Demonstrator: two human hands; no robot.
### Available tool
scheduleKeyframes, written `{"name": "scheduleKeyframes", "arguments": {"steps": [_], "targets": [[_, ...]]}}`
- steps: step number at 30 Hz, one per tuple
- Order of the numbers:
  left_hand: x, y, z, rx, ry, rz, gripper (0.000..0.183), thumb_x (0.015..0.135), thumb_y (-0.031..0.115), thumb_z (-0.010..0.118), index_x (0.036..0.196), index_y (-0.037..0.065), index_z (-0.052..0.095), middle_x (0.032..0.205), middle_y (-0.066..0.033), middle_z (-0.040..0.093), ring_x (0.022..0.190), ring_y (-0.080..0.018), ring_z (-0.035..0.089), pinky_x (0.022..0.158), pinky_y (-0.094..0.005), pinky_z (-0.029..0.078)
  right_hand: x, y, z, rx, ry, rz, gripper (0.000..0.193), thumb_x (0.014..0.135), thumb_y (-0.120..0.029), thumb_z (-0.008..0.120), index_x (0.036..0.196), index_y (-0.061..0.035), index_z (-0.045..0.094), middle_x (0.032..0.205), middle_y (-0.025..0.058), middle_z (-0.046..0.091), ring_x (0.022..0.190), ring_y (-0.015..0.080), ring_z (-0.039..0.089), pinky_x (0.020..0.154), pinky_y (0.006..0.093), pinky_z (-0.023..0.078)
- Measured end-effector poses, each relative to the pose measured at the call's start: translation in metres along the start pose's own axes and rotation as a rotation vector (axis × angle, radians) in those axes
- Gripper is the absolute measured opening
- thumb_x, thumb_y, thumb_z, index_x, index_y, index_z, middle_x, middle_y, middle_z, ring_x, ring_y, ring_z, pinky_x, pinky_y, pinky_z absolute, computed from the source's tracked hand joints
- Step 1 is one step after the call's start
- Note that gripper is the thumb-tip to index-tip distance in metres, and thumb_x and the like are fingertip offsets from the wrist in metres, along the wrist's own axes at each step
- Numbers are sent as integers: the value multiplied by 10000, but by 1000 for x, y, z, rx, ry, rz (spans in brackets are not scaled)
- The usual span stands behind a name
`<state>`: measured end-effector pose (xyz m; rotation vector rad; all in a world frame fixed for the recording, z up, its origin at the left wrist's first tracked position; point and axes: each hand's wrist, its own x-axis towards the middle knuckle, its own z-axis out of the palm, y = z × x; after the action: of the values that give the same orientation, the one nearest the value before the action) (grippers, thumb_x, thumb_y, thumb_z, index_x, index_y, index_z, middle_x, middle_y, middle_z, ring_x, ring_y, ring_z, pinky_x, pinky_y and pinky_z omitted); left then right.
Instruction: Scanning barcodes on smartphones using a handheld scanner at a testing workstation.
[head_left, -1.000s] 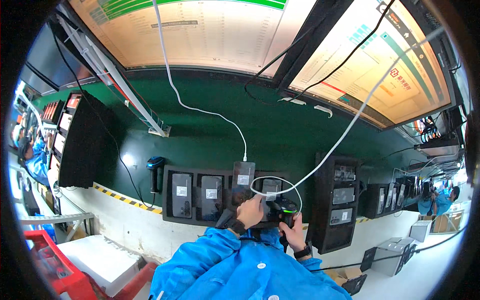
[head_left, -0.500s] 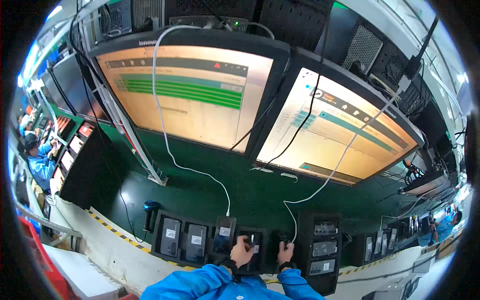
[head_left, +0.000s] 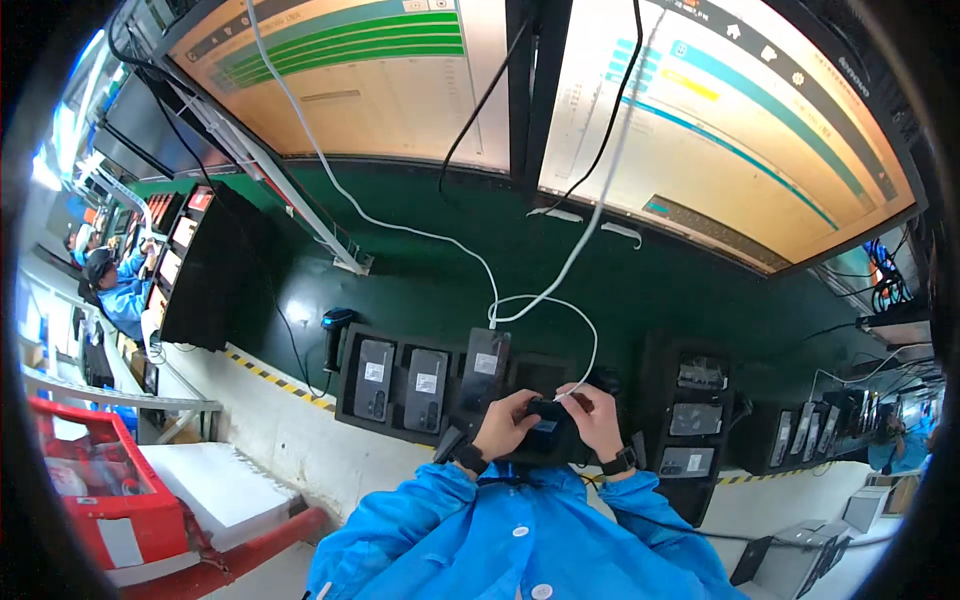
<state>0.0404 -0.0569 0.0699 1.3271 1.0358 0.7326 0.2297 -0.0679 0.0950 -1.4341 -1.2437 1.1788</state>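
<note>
One long green tabletop (head_left: pixel 420 285), edged with yellow-and-black tape, runs across the room, with co-workers in blue (head_left: pixel 122 303) at far left. Two monitors (head_left: pixel 720 130) stand along its back. One red container (head_left: pixel 118 490) and one white box (head_left: pixel 215 490) are at lower left. Two black trays lie near: the front tray (head_left: pixel 535 372) and the side tray (head_left: pixel 685 497); those farther right are too small to count.

The left grip (head_left: pixel 503 428) pinches the near side of one dark phone (head_left: pixel 547 426), held between both hands over the front tray. The right grip (head_left: pixel 597 422) pinches a white cable (head_left: pixel 597 350) by its end, at the phone's far edge; whether it is plugged in, I cannot tell. Two labelled phones (head_left: pixel 374 380) lie in the front tray, one cabled phone (head_left: pixel 485 370) beside them, three phones (head_left: pixel 696 419) in the side tray. One scanner (head_left: pixel 336 335) rests left.
</note>
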Motion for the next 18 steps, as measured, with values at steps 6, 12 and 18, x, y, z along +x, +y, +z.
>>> {"name": "scheduleKeyframes", "arguments": {"steps": [6,12,18], "targets": [[-16,4,4,63,-12,22,293,802,0,642,1091,16,597,891,-101,650,795,-126,612,713,-286,495,-7,-49,-11,-393,-251,-168,103,823,-108,638,888,-38,675,892,127,652,785,283,634,702,311,501],[-18,-5,2,89,77,77,311,810,26,646,1115,21,588,974,-118,649,887,-163,627,786,-297,491,-2,-25,-7,-436,-144,-199,115,820,-131,643,889,-50,686,862,92,688,833,272,654,750,329,504],[24,-20,-32,536,412,179,356,778,125,659,1115,56,569,1022,-122,631,958,-272,603,801,-353,475,72,77,5,-309,112,-185,278,839,-179,635,1072,-27,627,959,148,669,882,263,651,754,339,502]]}}
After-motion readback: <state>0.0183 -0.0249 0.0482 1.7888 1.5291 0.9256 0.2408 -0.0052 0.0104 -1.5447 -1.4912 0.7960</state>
